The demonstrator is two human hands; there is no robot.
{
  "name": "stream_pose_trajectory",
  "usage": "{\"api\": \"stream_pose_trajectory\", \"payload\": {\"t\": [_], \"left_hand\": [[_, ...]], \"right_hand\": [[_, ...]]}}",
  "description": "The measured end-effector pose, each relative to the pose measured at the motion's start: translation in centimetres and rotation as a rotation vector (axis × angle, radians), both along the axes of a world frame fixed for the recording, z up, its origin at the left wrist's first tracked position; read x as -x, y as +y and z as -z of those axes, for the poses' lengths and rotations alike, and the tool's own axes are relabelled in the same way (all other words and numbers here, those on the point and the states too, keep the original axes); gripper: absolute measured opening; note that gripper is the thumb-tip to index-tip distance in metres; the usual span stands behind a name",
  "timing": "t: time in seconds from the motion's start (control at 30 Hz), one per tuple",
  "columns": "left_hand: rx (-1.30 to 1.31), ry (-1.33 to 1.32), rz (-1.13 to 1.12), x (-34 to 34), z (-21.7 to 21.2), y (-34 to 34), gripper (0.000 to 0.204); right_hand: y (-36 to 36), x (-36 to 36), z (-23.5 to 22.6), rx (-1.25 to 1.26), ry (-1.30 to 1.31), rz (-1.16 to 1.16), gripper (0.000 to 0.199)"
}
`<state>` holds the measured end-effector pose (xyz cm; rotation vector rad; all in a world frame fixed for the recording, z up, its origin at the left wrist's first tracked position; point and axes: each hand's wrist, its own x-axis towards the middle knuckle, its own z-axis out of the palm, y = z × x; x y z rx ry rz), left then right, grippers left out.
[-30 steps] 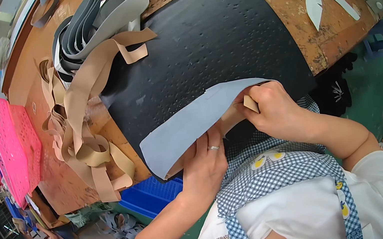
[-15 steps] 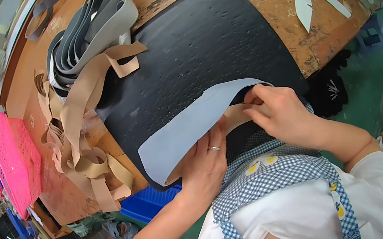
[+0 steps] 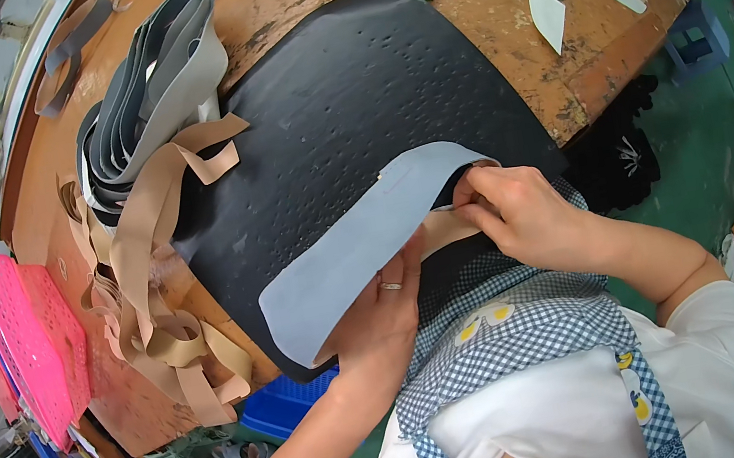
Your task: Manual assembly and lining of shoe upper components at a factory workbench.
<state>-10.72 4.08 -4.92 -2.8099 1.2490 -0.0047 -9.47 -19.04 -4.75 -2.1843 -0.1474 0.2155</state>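
A long, curved light-blue leather piece (image 3: 354,241) lies over the near part of a black pitted mat (image 3: 337,108). Below its near edge shows a beige strip (image 3: 447,231). My left hand (image 3: 375,325), with a ring on one finger, holds the piece's near edge; its fingertips are tucked beneath and partly hidden. At the right end, my right hand (image 3: 530,213) pinches the edge of the blue piece together with the beige strip, thumb against bent fingers.
Beige strips (image 3: 144,257) hang in a tangle left of the mat, below a folded stack of grey strips (image 3: 153,80). White pattern pieces (image 3: 548,0) lie at the far right of the wooden table (image 3: 609,82). A pink basket (image 3: 37,342) stands left; a blue basket (image 3: 285,406) sits below the table edge.
The whole view has shifted, moving the table things slightly left. My left hand has slid a little further under the blue leather piece; my right hand keeps its pinch.
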Motion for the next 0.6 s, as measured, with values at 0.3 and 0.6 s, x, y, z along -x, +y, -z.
{"api": "stream_pose_trajectory", "payload": {"t": [0.3,0.6], "left_hand": [[0.052,0.051,0.03,0.3,0.4,-1.3,0.064],[-0.054,0.069,0.139,-0.1,0.1,-2.3,0.057]], "right_hand": [[0.0,0.3,0.3,0.026,-0.086,0.014,0.01],[-1.4,1.0,0.2,-0.139,0.022,0.157,0.013]]}}
